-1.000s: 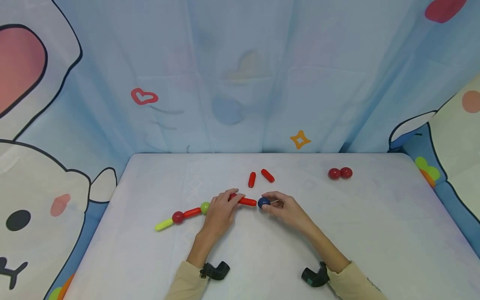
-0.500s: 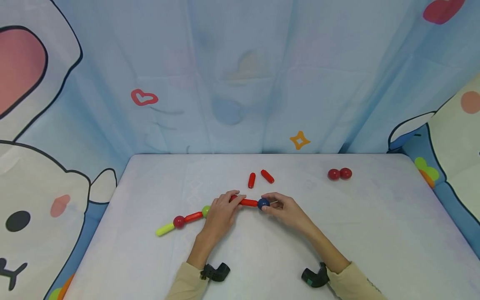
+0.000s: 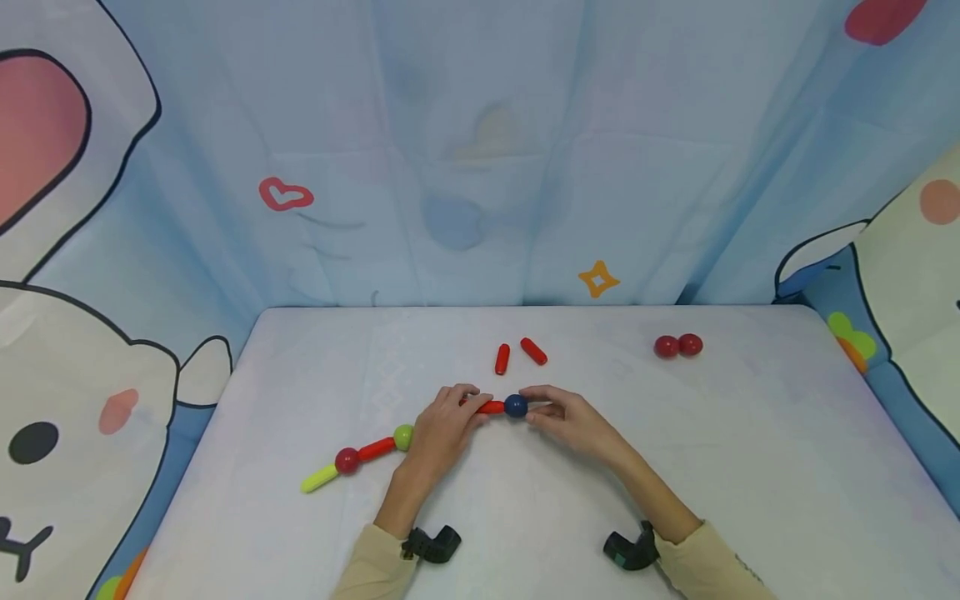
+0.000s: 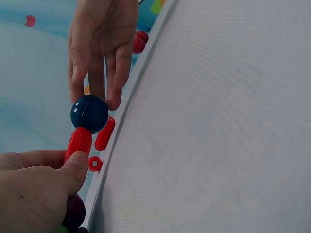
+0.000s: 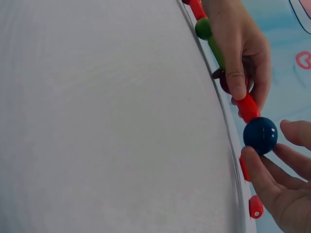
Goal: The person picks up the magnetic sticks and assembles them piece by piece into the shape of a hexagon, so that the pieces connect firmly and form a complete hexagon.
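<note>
My left hand (image 3: 444,429) pinches a red rod (image 4: 79,141) between thumb and fingers. A dark blue ball (image 3: 515,406) sits on that rod's right end. From the rod, a chain runs leftward under my hand. In the right wrist view it has a dark red ball, a green rod (image 5: 216,51) and a green ball (image 5: 203,29). Further left come a red rod (image 3: 377,450), a red ball (image 3: 347,461) and a yellow-green rod (image 3: 319,478). My right hand (image 3: 570,423) is spread loosely just right of the blue ball, fingertips close to its surface.
Two loose red rods, one upright in view (image 3: 502,359) and one slanted (image 3: 534,351), lie beyond my hands. A pair of red balls (image 3: 678,346) rests side by side at the back right. The white table (image 3: 720,467) ends at a blue printed curtain (image 3: 450,208).
The blue ball first met the red rod's end, closing a small gap. Then the chain shifted slightly left and its left end swung nearer. My right fingers have loosened from the ball.
</note>
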A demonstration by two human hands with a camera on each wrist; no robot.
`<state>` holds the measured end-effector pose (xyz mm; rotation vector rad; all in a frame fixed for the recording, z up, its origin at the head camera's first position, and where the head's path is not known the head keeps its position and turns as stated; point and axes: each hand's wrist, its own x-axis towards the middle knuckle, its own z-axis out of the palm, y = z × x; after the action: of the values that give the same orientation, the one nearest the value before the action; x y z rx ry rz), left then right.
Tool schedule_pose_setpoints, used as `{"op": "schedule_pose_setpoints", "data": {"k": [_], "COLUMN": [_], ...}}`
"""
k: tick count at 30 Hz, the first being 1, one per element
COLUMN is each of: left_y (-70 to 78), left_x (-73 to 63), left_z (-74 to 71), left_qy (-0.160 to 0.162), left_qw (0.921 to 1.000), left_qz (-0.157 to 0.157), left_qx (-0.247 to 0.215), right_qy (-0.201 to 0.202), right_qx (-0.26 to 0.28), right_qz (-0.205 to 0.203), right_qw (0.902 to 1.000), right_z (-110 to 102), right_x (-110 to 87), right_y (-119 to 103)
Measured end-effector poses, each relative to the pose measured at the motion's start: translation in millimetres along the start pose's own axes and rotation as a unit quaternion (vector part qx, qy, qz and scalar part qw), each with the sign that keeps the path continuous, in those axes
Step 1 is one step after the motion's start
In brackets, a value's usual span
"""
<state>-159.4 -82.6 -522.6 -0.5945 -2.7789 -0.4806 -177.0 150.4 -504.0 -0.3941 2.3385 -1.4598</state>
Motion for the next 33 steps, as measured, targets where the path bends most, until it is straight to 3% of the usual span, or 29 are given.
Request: {"op": "schedule_pose_setpoints", "data": {"k": [8,27,33], "left_y": [-3.1,-13.8,-15.6], "left_x": [-0.3,0.8,0.2], "left_z": [3.3,3.7,1.9], "left_qy": [0.012,0.023,0.044], "left_qw": [0.9987,0.9969,0.9960], "left_qz": [-0.009,-0.060,-0.063], "left_qx": [0.049,0.045,0.045], "right_qy": [0.005,-0.002,0.006], "right_qx": [-0.013,-0.004,-0.006], "right_qz": [0.001,0.027,0.028], "right_qw": [0.9999,0.9996,0.9996], "right_z": [-2,-12,-17], "right_x": [-0.3,0.2,0.0], "right_y": [1,0,-2]}}
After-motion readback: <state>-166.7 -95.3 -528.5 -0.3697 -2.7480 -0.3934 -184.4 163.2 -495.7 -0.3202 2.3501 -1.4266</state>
